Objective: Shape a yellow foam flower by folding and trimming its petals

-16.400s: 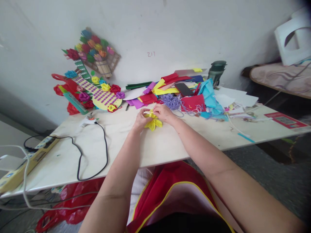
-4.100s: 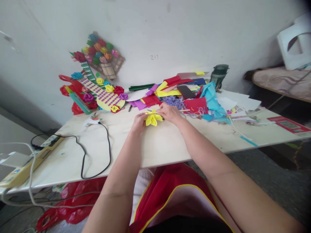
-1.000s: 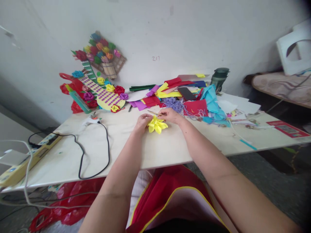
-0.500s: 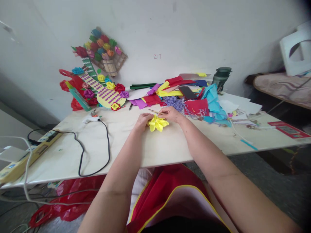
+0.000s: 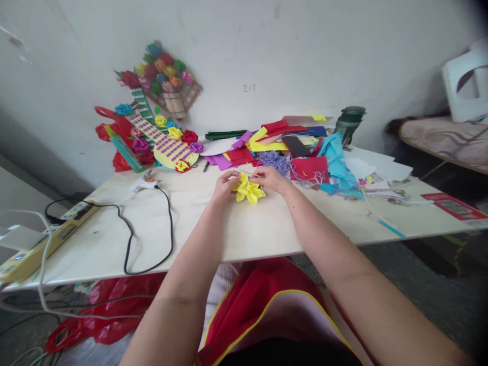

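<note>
As your left hand (image 5: pixel 224 187) grips the yellow paper flower (image 5: pixel 250 193) over the pale worktop (image 5: pixel 190 208), your right hand (image 5: pixel 272 179) pinches a thin, light-brown stick (image 5: pixel 248 174) by its petals, delicate work seemingly needing steadiness.

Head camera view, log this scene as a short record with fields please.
Left hand: holds yellow petalled flower
Right hand: pinches thin pale stick at flower's far edge
Behind hands: tangled lavender yarn, dark rectangular phone
Left side: white glue gun with black cord
Back right: dark green lidded bottle
</note>
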Available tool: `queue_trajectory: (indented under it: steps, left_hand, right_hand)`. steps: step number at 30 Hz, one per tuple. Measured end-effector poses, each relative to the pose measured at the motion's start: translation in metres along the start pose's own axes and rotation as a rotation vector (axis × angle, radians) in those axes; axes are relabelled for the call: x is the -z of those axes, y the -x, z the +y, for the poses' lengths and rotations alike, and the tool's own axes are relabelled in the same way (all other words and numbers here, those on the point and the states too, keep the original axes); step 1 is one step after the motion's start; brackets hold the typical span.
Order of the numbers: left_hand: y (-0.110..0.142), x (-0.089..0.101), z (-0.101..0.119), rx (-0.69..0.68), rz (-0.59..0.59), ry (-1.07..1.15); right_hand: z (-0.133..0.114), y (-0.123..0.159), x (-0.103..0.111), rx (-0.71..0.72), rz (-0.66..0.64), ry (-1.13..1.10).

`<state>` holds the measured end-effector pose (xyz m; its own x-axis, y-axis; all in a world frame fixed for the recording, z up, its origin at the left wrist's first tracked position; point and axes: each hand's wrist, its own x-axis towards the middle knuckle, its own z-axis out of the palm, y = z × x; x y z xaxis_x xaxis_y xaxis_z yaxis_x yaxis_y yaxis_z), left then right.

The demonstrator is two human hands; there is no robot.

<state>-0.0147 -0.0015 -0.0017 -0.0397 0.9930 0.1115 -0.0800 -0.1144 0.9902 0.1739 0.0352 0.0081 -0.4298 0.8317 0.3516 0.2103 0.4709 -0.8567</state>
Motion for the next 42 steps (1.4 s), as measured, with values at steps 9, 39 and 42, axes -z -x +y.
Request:
queue_trajectory:
  steps: [9,39,42]
  left_hand:
    - [0.002,-0.003,0.000,0.081,-0.044,0.013]
    - [0.002,-0.007,0.000,0.013,-0.048,-0.059]
    - [0.002,-0.007,-0.001,0.010,-0.050,-0.040]
  right_hand:
    - [0.006,-0.003,-0.004,0.055,0.026,0.029]
    - [-0.003,-0.001,-0.001,0.021,-0.012,0.395]
    - [0.000,-0.001,-0.001,0.033,-0.023,0.386]
